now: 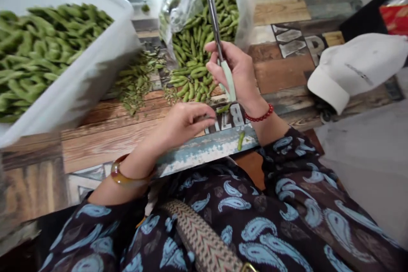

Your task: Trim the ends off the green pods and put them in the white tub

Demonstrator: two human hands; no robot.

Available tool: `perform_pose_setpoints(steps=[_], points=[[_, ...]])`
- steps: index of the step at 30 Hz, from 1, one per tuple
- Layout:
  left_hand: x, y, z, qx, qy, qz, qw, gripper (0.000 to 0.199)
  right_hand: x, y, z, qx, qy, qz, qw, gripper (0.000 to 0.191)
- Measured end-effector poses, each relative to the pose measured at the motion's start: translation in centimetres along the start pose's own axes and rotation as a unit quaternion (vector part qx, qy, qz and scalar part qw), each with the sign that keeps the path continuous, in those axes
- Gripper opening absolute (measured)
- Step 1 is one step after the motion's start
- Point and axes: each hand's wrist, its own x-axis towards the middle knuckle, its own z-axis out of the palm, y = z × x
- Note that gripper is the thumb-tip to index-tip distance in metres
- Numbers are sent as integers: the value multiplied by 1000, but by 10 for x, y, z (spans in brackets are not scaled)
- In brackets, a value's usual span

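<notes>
My right hand [239,70] is closed around scissors [213,12] with pale green handles. Their long metal blades look closed and point away from me, over the bagged pods. Lower and to the left, my left hand [188,123] is curled over the table edge. Its thumb and index finger are drawn close together, and whatever may be between them is too small to make out. A green soybean pod [223,109] lies just beyond those fingertips, with another pod [241,140] nearer the edge. More pods [191,83] spill from an open clear plastic bag [247,4] in front of both hands.
A white tub [119,38] full of green pods [47,46] stands at the left. Trimmed green scraps [137,80] are heaped beside it on the wood-patterned table [277,68]. On the right sits a white cap [357,68], near a black box [363,17].
</notes>
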Motion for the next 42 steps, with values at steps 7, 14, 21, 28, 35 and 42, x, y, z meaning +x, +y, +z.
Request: perform_pose_setpoints(steps=[7, 14, 21, 28, 35, 42], points=[[7, 34, 70, 316, -157, 8, 936, 29, -1, -8, -6, 58, 29, -29, 997, 22], [3, 34, 85, 299, -159, 0, 941, 15, -5, -7, -1, 63, 20, -62, 996, 23], [-11, 2, 14, -110, 168, -103, 974, 20, -6, -9, -4, 23, -9, -75, 997, 27], [5, 0, -28, -318, 261, -103, 906, 34, -10, -5, -2, -102, -81, -197, 972, 43], [4, -18, -32, -317, 278, -72, 904, 33, -16, -2, 4, -127, -171, -208, 955, 51], [-3, -18, -26, -200, 260, -55, 943, 23, -19, -7, 7, -135, -194, -202, 950, 51]])
